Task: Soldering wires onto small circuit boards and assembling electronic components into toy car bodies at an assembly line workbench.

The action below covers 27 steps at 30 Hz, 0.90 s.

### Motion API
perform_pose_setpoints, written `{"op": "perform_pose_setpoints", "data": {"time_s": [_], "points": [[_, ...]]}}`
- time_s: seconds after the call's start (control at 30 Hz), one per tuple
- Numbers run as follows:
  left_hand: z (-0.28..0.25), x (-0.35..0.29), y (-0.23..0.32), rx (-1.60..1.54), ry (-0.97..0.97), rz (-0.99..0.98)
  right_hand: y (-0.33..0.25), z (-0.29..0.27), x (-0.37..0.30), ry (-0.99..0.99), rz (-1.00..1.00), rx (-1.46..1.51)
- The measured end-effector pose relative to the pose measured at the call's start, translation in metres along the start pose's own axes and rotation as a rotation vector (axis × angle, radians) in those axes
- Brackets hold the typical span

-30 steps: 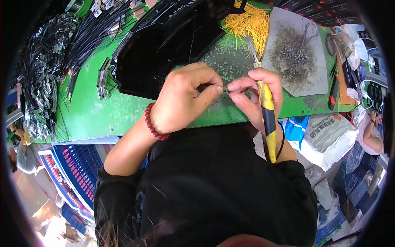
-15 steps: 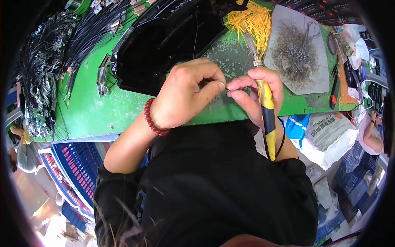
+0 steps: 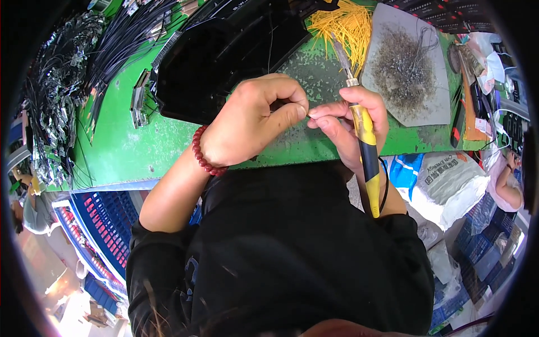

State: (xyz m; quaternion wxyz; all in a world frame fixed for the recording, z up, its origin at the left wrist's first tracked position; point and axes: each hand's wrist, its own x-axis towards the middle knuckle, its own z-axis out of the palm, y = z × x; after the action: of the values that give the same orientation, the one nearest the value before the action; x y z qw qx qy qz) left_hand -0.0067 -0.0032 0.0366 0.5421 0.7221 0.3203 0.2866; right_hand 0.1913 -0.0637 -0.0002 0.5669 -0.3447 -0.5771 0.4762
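My left hand (image 3: 252,123), with a red bead bracelet (image 3: 203,151) at its wrist, is closed in a pinch at the near edge of the bench. What its fingertips hold is too small to name. My right hand (image 3: 368,121) grips a yellow and black soldering iron (image 3: 368,151), its metal tip pointing away from me. Thumb and fingertip of that hand also come together close to the left fingertips, at a tiny dark bit. Beyond the left hand lies a large black plastic housing (image 3: 196,73), crossed by a thin dark wire (image 3: 270,42).
The green bench (image 3: 123,151) carries black cables (image 3: 120,50) and a tangled heap of leads (image 3: 53,95) at left. Yellow wires (image 3: 351,25) lie at the back, beside a grey sheet (image 3: 376,101) covered with dark residue. Blue crates (image 3: 106,224) stand below left; a white sack (image 3: 449,185) sits below right.
My left hand and its bracelet have shifted slightly left and away from me. The fingertips of both hands stay close together, and the soldering iron remains in my right hand.
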Motion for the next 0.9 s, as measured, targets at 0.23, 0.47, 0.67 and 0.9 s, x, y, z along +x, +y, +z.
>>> {"op": "perform_pose_setpoints", "data": {"time_s": [0.23, 0.47, 0.67, 0.9], "points": [[0.001, 0.001, -0.002, -0.018, 0.005, -0.002, 0.003, 0.002, -0.002, 0.036, -0.01, -0.002], [0.003, 0.0, -0.003, -0.035, 0.02, 0.023, 0.004, 0.005, -0.004, 0.073, -0.033, -0.012], [0.01, -0.001, 0.003, 0.09, 0.119, 0.052, 0.002, 0.003, -0.004, 0.01, -0.122, -0.149], [0.01, 0.0, 0.003, 0.272, 0.116, 0.092, -0.003, 0.008, 0.0, 0.152, -0.004, -0.18]]}}
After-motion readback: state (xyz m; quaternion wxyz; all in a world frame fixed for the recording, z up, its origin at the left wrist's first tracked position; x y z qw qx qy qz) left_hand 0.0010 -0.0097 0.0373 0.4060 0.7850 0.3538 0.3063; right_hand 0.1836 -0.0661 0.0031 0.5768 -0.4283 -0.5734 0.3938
